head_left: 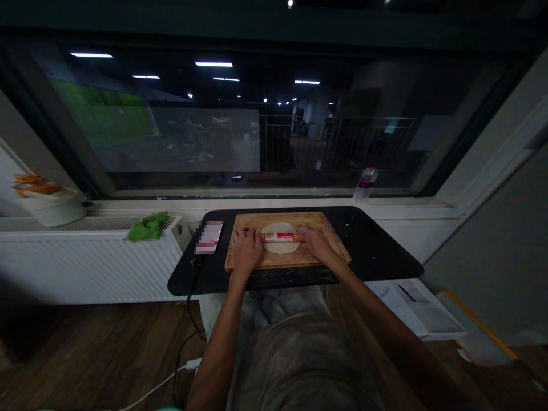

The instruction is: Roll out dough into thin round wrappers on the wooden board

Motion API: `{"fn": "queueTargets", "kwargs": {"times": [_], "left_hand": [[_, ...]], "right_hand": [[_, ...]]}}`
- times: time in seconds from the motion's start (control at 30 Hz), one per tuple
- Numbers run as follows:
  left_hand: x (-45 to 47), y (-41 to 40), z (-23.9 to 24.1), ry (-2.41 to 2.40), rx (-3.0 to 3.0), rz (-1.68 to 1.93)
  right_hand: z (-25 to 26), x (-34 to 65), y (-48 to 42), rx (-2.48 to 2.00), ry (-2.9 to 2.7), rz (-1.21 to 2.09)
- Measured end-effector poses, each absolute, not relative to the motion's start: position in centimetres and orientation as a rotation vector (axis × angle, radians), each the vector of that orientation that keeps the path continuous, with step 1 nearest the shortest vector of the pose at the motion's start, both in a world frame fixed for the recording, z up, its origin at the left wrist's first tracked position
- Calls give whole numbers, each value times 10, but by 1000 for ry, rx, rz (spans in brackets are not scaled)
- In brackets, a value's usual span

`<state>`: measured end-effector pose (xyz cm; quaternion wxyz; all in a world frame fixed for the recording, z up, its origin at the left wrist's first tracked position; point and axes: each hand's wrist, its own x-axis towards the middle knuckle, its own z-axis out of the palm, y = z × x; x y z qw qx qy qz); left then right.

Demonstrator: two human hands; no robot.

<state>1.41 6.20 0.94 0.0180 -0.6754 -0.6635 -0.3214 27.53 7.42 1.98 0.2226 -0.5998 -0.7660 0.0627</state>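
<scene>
Fingers (247, 233) of the left hand (246, 248) lie stretched out flat, palm down, over the left end of a rolling pin (280, 237). The right hand (315, 241) covers the pin's right end; whether its fingers (305, 231) curl round the pin or rest flat on it cannot be told. Both bare forearms run up from a lap in grey cloth at the bottom of the view.

The pin, with a red and white band about its middle, lies crosswise on a pale round of dough (279, 249), which shows above and below it. The dough sits in the middle of a wooden board (329, 242), and the board rests on a black desk (377, 254).

Just left of the board lies a red and white packet (208, 236), its face blurred. A dark cable (191, 291) hangs from the desk's left edge down to the wooden floor.

Beyond the desk on the left stands a white radiator (85, 265) with a green cloth (148, 226) on top of it and a white bowl (53, 205) with an orange print farther left. A plastic bottle (365, 184) stands on the sill to the right, against the dark window (257, 131).
</scene>
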Motion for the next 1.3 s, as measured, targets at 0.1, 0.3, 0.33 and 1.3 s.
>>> {"fn": "queueTargets", "kwargs": {"times": [0.1, 0.3, 0.33, 1.3], "left_hand": [[13, 62, 10, -2057, -2096, -989], [13, 62, 9, -2051, -2091, -994], [14, 63, 9, -2057, -2088, -993], [13, 62, 10, -2050, -2100, -1003]], "right_hand": [[22, 272, 85, -1675, -2089, 138], [21, 268, 88, -1711, -2092, 95], [19, 269, 85, -1690, -2102, 82], [32, 255, 72, -1833, -2089, 69]]}}
